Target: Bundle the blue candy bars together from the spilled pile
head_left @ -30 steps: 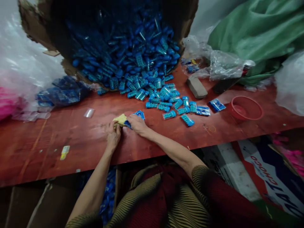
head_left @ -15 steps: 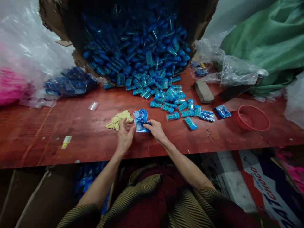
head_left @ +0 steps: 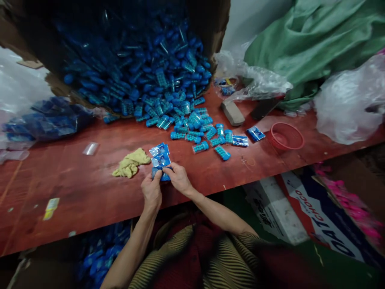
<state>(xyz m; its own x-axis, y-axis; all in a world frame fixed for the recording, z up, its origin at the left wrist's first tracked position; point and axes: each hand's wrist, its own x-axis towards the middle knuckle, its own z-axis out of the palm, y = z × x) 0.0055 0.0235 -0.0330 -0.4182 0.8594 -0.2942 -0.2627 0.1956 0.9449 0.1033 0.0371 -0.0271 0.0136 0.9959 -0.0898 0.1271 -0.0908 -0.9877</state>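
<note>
Both hands meet over the red tabletop near its front edge. My left hand [head_left: 152, 190] is closed, with the thumb pressing on the near end of a blue printed packet [head_left: 157, 171]. From the other side my right hand [head_left: 179, 178] pinches the same packet. Other blue printed packets [head_left: 160, 154] lie overlapped just beyond the fingers. To the left rests a crumpled yellow cloth [head_left: 131, 162]. Several small clear bottles with blue caps and blue beads [head_left: 222, 152] are scattered to the right. The fingertips partly hide the held packet.
A torn cardboard box [head_left: 221, 28] spills a heap of blue-capped bottles [head_left: 150, 80] onto the table [head_left: 99, 176]. A grey block [head_left: 233, 114], a red basket [head_left: 285, 136] and a green cloth [head_left: 288, 44] are at right. A bag of blue packets [head_left: 48, 118] sits at left.
My left hand has come over from beside the cloth and now grips the packet with my right hand. Both hands are nearer the table's front edge. The view has turned to the right.
</note>
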